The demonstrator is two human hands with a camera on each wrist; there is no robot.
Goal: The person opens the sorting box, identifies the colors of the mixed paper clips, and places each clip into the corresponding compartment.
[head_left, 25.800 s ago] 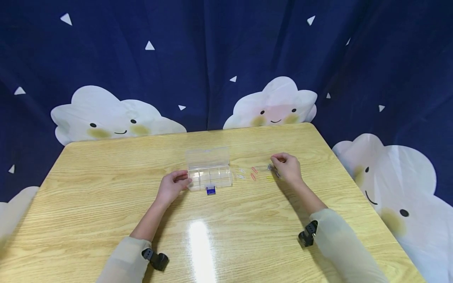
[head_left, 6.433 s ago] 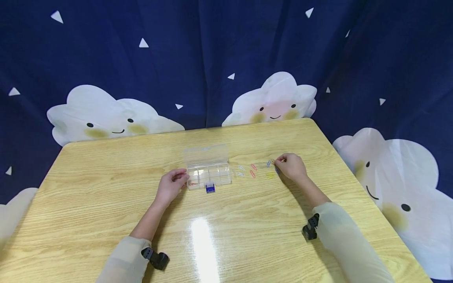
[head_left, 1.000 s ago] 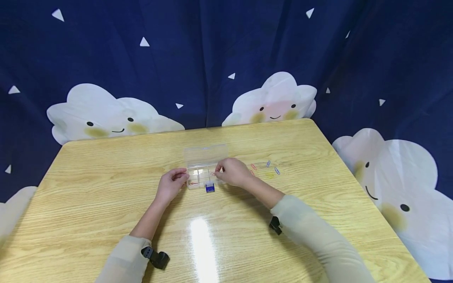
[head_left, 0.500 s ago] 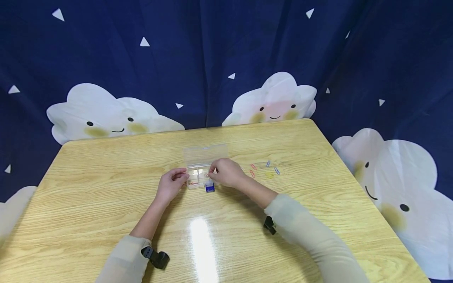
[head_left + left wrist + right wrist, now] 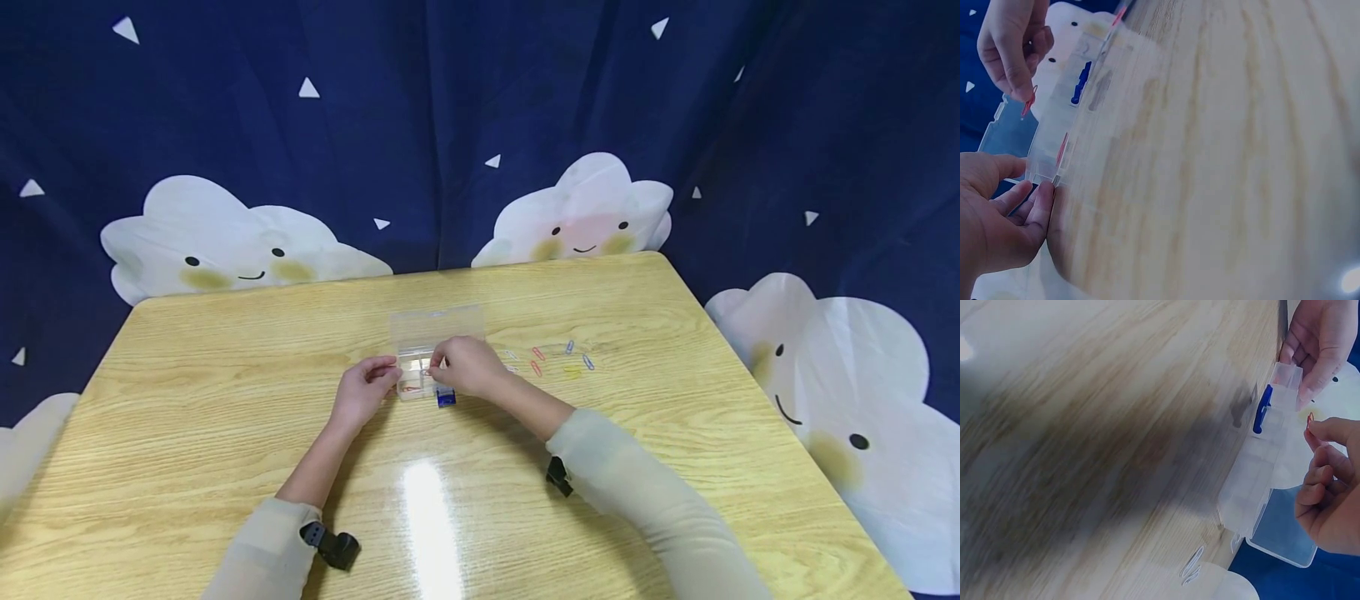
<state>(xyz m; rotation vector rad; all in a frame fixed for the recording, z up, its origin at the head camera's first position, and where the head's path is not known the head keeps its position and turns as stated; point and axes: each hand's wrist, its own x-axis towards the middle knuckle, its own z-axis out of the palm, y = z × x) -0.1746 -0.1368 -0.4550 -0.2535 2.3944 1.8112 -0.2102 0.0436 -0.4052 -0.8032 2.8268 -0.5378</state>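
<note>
A clear plastic compartment box (image 5: 1244,481) stands with its lid (image 5: 437,327) raised at the back and a blue latch (image 5: 446,398) at the front. My left hand (image 5: 363,390) holds its left end between thumb and fingers. Between thumb and forefinger, my right hand (image 5: 468,365) pinches a red paper clip (image 5: 1310,420) above the box, toward its left side. Another red paper clip (image 5: 1062,148) lies in the leftmost compartment. In the head view, my right hand hides the box's right compartments.
Loose paper clips lie on the wooden table (image 5: 300,467) to the right of the box: white ones (image 5: 1191,562), red ones (image 5: 537,360), yellow ones (image 5: 572,372) and blue ones (image 5: 588,362). A dark blue curtain (image 5: 435,125) with clouds hangs behind the table.
My right hand took a clip from the far right of the loose ones and brought it left over the box, shifting further left in the last second. My left hand stays on the box.
</note>
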